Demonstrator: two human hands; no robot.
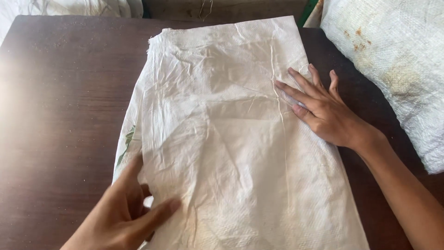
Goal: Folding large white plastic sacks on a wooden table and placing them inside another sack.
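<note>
**Two hands flatten a white woven sack on a dark table**

Head camera, looking down: a creased white woven plastic sack (231, 139) lies flat on a dark brown wooden table (60, 115), its length running away from the viewer and its open, slightly frayed end at the far edge. The right hand (323, 113) rests palm down on the sack's right side, fingers spread wide and gripping nothing. The left hand (122, 213) sits at the near left edge, its fingers curled loosely over a folded-in strip of the sack; whether it pinches the fabric cannot be told.

To smooth such a sack well, it seems best to keep one palm pressing as an anchor while the other strokes outward along the creases, so the slippery weave does not slide.

A patch of green print (127, 141) peeks out at the sack's left fold, too little showing to make out its shape. At the right, a second filled white sack (397, 65) with rust-brown stains leans against the table's edge.
</note>
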